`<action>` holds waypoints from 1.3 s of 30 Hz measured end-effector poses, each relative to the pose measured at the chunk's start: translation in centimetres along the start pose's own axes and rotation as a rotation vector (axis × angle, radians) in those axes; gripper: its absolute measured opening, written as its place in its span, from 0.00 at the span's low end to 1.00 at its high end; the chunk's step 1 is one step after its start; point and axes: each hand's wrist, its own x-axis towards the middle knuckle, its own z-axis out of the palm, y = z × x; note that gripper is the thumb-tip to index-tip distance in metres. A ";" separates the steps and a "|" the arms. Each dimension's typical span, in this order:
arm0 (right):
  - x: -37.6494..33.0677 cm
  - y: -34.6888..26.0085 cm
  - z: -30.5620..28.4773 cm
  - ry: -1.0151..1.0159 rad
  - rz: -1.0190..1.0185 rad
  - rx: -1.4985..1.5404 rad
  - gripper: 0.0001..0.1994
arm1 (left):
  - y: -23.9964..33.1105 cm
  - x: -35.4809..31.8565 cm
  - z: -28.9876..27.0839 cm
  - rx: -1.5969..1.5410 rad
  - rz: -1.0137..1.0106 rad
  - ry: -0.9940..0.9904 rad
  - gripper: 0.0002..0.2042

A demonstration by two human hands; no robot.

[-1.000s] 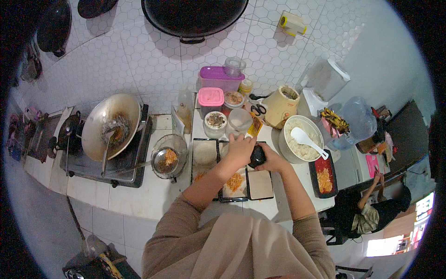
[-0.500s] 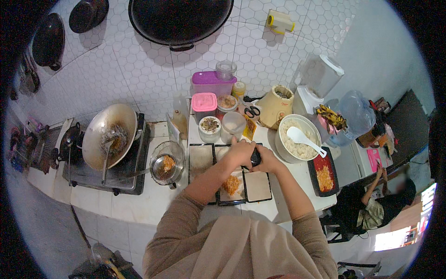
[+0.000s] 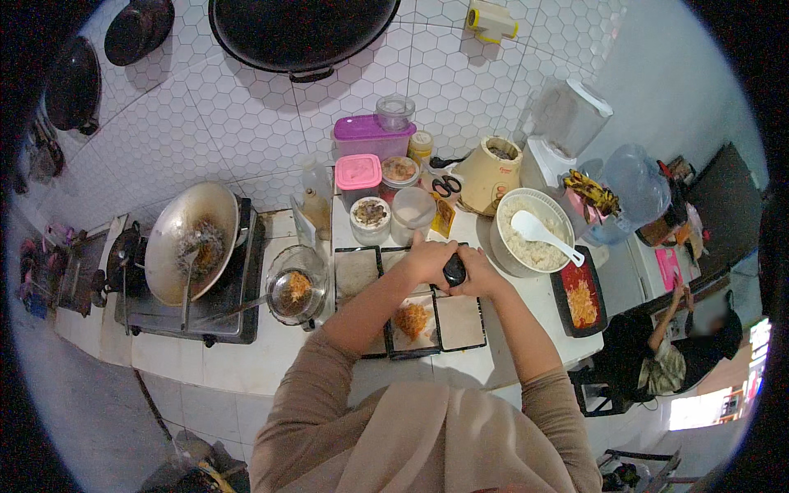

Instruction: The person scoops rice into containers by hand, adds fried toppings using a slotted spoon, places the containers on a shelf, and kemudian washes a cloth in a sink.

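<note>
Over the lined trays, I hold a black rounded object (image 3: 454, 270) between both hands; its kind is not clear. My left hand (image 3: 427, 261) wraps it from the left, and my right hand (image 3: 480, 275) closes on it from the right. Beneath them lie several black-rimmed trays with pale paper liners. One tray below my wrists holds a mound of orange shreds (image 3: 412, 320). To its right, a tray (image 3: 459, 323) shows only its bare liner. My left forearm partly covers the trays on the left.
Right of my hands stands a white tub (image 3: 498, 246) of rice with a white rice paddle (image 3: 538, 232), beside a dark tray (image 3: 594, 326) of orange shreds. Jars stand behind. At left are a strainer (image 3: 318, 292) and a wok (image 3: 160, 269) on a stove. A person (image 3: 664, 361) sits at far right.
The whole view has shifted slightly. My hands stay together around the black object, and a little more of its dark rounded side shows between them.
</note>
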 end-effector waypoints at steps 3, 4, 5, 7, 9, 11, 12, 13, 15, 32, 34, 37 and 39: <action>-0.2 0.7 0.4 0.027 0.032 0.024 0.41 | 1.0 -0.1 -0.7 0.023 0.005 -0.011 0.37; -0.1 0.5 0.2 0.014 0.032 0.026 0.42 | 0.7 0.0 -0.6 0.022 0.013 -0.006 0.37; 0.0 0.3 0.0 0.002 0.033 0.027 0.42 | 0.5 0.1 -0.5 0.020 0.022 -0.002 0.37; 0.2 0.3 -0.1 -0.012 0.023 0.039 0.43 | 0.4 0.0 -0.5 0.044 0.023 -0.008 0.37; 0.3 0.8 0.1 -0.014 -0.001 0.059 0.44 | 0.6 -0.2 -0.9 0.054 0.032 -0.024 0.38; 0.2 0.2 0.0 0.097 -0.070 0.050 0.39 | 0.7 -0.3 -1.5 0.054 0.035 -0.029 0.38; 0.1 -0.1 0.0 0.152 -0.105 0.045 0.37 | 0.7 -0.4 -1.6 0.049 0.030 -0.032 0.38; -0.1 -0.1 0.1 0.153 -0.088 0.070 0.38 | 0.8 -0.6 -1.3 0.043 0.027 -0.036 0.38; -0.1 -0.1 0.2 0.157 -0.054 0.121 0.38 | 0.7 -0.6 -1.5 0.022 0.022 -0.022 0.38; -5.6 -2.6 -10.0 0.660 0.046 0.449 0.39 | 2.6 -6.2 -10.0 -0.547 0.253 0.633 0.31; -8.6 -1.2 -10.1 0.813 0.084 0.756 0.34 | 4.2 -7.3 -10.7 -0.696 0.211 0.568 0.29; -10.8 0.2 -7.1 0.836 -0.044 1.447 0.31 | 5.1 -7.8 -8.6 -0.725 0.165 0.533 0.29; -12.5 -0.2 -5.0 0.797 -0.148 1.502 0.28 | 7.0 -7.0 -6.2 -0.788 0.161 0.411 0.31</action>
